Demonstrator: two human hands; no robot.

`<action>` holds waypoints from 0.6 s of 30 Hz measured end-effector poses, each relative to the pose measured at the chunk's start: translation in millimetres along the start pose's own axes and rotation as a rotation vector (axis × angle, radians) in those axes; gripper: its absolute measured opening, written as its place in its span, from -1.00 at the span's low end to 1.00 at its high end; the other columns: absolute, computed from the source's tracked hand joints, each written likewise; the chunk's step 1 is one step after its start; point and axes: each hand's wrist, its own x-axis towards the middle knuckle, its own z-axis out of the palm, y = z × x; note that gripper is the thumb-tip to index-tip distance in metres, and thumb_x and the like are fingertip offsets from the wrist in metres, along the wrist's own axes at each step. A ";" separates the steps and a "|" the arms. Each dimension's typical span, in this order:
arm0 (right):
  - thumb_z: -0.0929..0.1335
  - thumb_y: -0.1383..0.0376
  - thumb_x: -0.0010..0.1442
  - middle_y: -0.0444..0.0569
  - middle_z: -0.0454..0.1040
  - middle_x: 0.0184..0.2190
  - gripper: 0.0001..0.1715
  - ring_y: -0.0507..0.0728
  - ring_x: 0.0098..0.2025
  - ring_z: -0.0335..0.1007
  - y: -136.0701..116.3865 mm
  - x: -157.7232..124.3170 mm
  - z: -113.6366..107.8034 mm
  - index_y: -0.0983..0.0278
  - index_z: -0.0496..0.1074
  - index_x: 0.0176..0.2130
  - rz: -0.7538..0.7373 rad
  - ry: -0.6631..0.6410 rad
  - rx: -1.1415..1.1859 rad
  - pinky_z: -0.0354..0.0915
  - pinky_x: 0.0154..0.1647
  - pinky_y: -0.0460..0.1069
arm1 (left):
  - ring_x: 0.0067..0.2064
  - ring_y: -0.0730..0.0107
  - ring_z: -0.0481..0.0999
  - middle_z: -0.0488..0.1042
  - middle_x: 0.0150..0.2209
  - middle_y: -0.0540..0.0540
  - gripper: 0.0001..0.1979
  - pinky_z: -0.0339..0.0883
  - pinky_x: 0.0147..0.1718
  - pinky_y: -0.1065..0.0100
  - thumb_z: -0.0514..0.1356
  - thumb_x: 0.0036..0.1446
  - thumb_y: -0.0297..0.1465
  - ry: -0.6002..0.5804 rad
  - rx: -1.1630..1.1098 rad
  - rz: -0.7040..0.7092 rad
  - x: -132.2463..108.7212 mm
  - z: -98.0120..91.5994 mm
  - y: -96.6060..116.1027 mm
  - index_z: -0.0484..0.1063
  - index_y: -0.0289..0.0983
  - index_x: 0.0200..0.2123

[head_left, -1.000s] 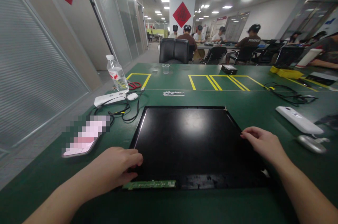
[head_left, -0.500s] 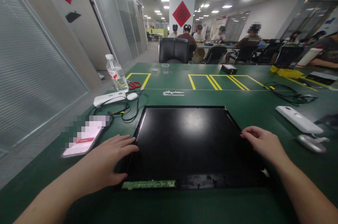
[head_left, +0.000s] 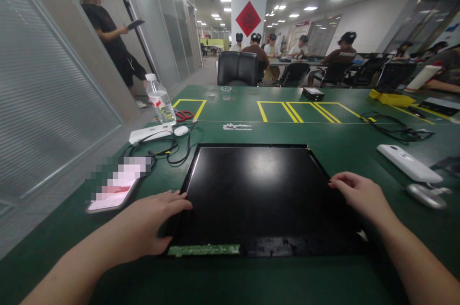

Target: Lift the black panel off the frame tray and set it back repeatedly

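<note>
A black LCD screen panel [head_left: 258,190] lies flat on the green table, face up in a dark frame. Along its near edge, toward the left, runs a narrow green circuit board [head_left: 203,250]. My left hand [head_left: 158,221] rests at the panel's left side; its fingertips touch the frame and the thumb is spread well apart from them. At the opposite side my right hand [head_left: 359,194] is closed, thumb and fingertips pinched on the right edge of the frame. The undersides of the fingers are hidden.
Left on the table are a phone [head_left: 120,185], black cables [head_left: 183,156], a white device [head_left: 151,133], red-handled scissors [head_left: 185,115] and a water bottle [head_left: 160,101]. Another white device [head_left: 408,162] and a silver mouse-like object [head_left: 426,196] lie right. A person [head_left: 111,36] stands beyond the table.
A person has come into view at the far left, holding a dark flat object. My left hand's fingers have shifted slightly down and right along the frame. My right hand keeps its place.
</note>
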 end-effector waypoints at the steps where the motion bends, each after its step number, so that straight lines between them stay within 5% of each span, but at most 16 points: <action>1: 0.29 0.05 0.00 -0.04 0.60 -0.39 -0.66 0.17 -0.45 0.44 -0.6 -0.2 -0.2 0.16 0.54 -0.36 0.003 -0.003 -0.001 0.26 -0.37 0.05 | 0.21 -0.07 0.42 0.50 0.18 -0.13 -0.36 0.19 0.21 0.00 0.28 -0.20 -0.47 0.005 -0.010 0.001 0.4 -0.1 0.1 0.52 -0.02 0.05; 18: 0.30 0.04 -0.04 -0.06 0.61 -0.42 -0.65 0.15 -0.51 0.42 -1.5 -0.8 1.0 0.17 0.55 -0.40 -0.028 0.034 0.028 0.27 -0.43 0.04 | 0.24 -0.01 0.39 0.48 0.20 -0.08 -0.36 0.21 0.21 0.05 0.24 -0.19 -0.49 -0.021 -0.005 -0.004 -4.1 -3.8 1.2 0.51 -0.02 0.05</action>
